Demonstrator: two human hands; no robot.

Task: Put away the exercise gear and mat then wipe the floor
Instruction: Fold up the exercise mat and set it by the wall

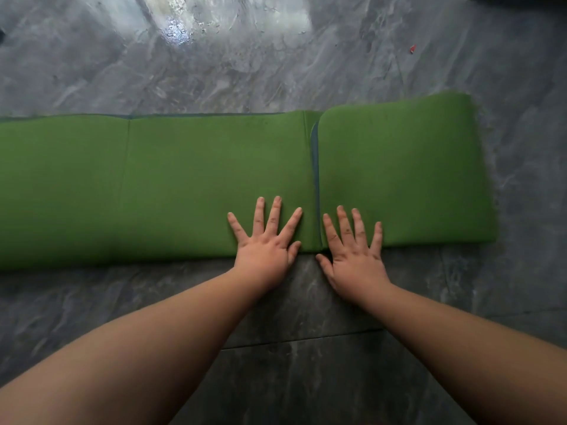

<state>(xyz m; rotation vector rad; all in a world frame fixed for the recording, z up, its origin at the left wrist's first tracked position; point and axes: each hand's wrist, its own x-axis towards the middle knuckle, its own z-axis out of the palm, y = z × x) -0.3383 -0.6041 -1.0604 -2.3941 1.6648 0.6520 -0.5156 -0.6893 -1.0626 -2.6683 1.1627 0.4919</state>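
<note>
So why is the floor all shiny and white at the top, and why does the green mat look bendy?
In the head view, light glares off the polished grey floor, washing that patch white; the wide-angle lens bows the green mat at its edges; the left hand and right hand, flat on it, look sharp, while the nearest forearms are slightly soft.

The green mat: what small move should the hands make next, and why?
Probably fold the doubled right end over once more toward the left. The green mat already shows one fold there, and the left hand and right hand press flat, fingers spread, beside its edge.
</note>
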